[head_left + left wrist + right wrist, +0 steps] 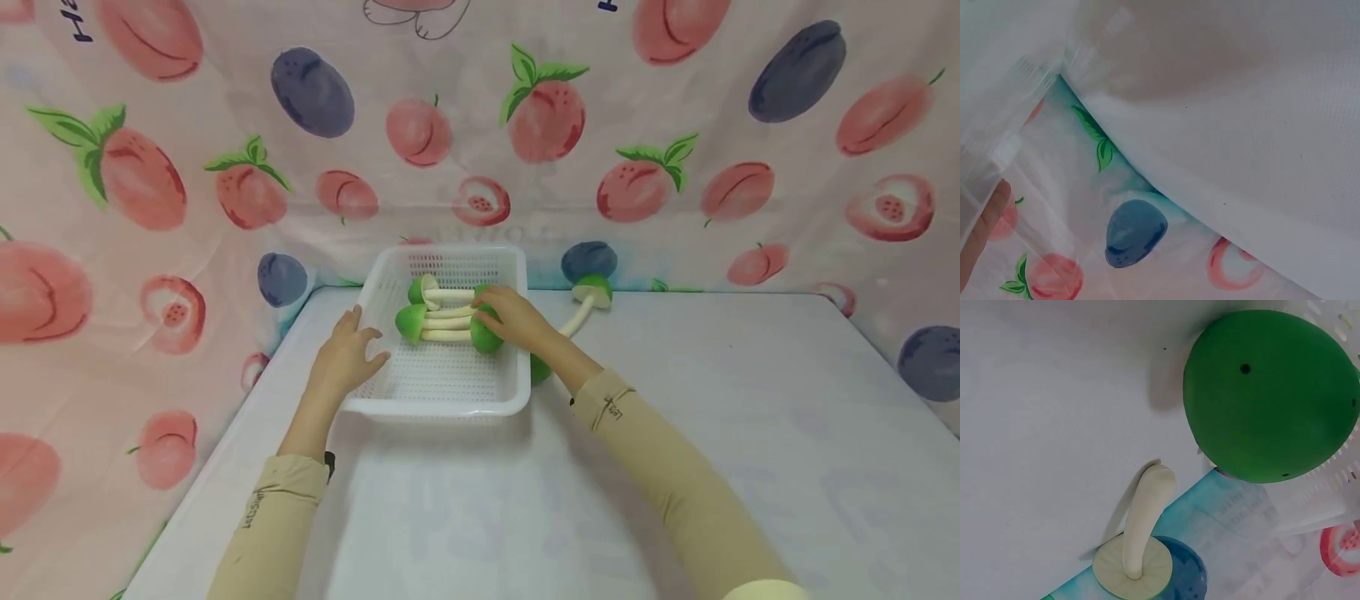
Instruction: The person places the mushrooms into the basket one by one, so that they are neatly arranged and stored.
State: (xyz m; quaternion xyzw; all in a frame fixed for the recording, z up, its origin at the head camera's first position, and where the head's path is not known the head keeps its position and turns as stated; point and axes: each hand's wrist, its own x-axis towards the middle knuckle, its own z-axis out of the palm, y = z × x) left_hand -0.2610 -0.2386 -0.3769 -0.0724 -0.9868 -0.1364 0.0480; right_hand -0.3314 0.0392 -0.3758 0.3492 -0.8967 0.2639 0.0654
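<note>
In the head view, several toy mushrooms (446, 323) with green caps and pale stems lie side by side in a white perforated plastic basket (431, 407). My right hand (517, 319) reaches over the basket's right rim, and its bent fingers hold a mushroom by the green cap (487, 321) at the right end of the row. At the left rim my left hand (341, 354) rests with fingers and thumb spread. One left finger (988, 225) shows against the basket's translucent wall (991, 137) in the left wrist view.
Right of the basket, a toy mushroom (592, 293) lies by the table's back edge. Another green cap (540, 369) sits close against the basket's right side, partly behind my right forearm; it looms large in the right wrist view. A fruit-printed cloth (480, 125) hangs behind the white table (712, 400).
</note>
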